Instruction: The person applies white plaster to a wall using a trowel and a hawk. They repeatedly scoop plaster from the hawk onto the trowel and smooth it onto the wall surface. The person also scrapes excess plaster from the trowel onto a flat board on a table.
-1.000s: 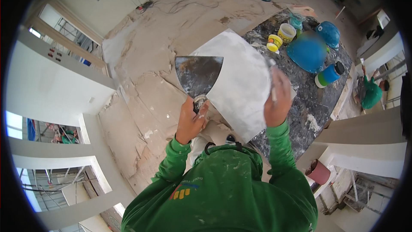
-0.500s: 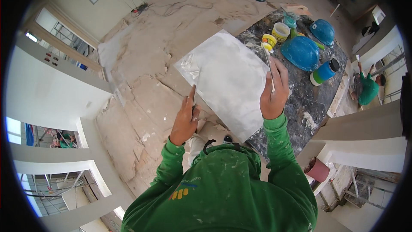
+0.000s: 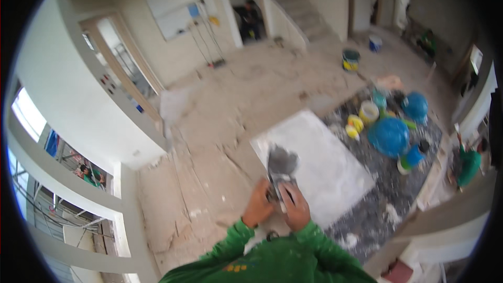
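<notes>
Both my hands are close together at the near left edge of a white board [image 3: 327,170]. My left hand [image 3: 258,205] is closed around the handle of a putty knife [image 3: 281,161], whose broad grey blade points away over the board. My right hand [image 3: 296,208] is closed on a second putty knife [image 3: 283,197], a narrow pale-edged tool, beside the first one. Where the two tools touch is blurred. Whitish smears lie around the blade on the board's far left corner.
The board lies on a dark, spattered table [image 3: 361,225]. On it stand blue helmets [image 3: 389,136], a bottle [image 3: 412,158], a white tub [image 3: 369,110] and a yellow tub [image 3: 354,124]. A bucket [image 3: 350,60] stands on the floor; a co-worker [image 3: 468,165] is at right.
My hands have come together; the right one moved left off the board's right side. A broad blade now shows flat. The view has tilted up, showing more of the far room.
</notes>
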`<state>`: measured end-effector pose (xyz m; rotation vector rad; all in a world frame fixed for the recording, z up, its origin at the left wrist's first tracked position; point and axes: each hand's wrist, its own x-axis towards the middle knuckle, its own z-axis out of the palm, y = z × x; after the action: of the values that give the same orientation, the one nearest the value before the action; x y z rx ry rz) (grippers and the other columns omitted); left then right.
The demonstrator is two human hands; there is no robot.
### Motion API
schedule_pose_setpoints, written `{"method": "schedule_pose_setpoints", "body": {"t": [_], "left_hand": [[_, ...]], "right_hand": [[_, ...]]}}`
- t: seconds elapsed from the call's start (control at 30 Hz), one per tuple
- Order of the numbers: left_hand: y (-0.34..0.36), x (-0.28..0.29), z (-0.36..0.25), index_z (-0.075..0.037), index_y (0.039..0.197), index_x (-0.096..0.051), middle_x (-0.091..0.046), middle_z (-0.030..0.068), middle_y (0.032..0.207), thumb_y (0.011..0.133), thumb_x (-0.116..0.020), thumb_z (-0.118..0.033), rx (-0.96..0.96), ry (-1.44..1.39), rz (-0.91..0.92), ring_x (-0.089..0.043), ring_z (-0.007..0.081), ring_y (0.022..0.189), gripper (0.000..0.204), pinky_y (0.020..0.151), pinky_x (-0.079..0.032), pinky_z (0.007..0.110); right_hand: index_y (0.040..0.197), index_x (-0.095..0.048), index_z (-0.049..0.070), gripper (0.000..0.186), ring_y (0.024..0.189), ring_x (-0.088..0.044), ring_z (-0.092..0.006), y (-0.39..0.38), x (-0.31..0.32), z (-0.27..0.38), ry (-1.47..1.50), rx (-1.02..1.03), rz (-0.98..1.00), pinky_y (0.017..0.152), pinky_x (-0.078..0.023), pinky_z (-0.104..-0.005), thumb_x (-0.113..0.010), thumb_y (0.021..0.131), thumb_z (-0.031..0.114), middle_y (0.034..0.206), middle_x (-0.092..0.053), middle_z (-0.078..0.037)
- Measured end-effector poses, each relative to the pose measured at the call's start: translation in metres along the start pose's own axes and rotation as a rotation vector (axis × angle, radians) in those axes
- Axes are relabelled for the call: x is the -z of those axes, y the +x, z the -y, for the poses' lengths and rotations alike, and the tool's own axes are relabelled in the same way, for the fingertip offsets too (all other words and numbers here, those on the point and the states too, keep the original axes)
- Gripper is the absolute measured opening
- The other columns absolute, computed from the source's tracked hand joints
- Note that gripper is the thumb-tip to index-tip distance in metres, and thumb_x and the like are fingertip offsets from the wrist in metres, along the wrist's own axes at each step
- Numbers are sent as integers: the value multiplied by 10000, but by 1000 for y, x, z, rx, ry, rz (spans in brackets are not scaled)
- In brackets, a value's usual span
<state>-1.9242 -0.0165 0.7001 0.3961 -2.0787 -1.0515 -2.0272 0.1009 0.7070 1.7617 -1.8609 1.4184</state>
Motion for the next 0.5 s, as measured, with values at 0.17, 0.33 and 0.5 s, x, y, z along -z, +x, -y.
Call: {"method": "schedule_pose_setpoints", "body": {"t": [0.17,0.33,0.5], "left_hand": [[-37,14,22,-9,1086,-498,-490,196,933,799,-682,-184,-58,53,207,-499,352,856,384,774,-428,423],[-38,27,36,-115,1369,-371,-558,125,1164,900,-610,-350,747,-538,140,-545,233,989,577,860,-460,357],[-40,55,45,-54,1201,-493,-565,127,1095,887,-651,-283,662,-109,402,-561,235,937,419,833,-459,351]], "right_hand": [[1245,-532,-38,552,1090,-538,-396,37,32,-45,-21,-81,-167,934,-457,-414,-451,707,-135,1156,-548,-216],[1251,-531,-17,434,1094,-533,-380,41,59,-70,-39,-12,-247,939,-440,-417,-512,820,31,1160,-561,-195],[1278,-507,35,463,1137,-455,-369,28,74,-67,116,-73,-86,951,-408,-409,-589,824,74,1246,-425,-181]]}}
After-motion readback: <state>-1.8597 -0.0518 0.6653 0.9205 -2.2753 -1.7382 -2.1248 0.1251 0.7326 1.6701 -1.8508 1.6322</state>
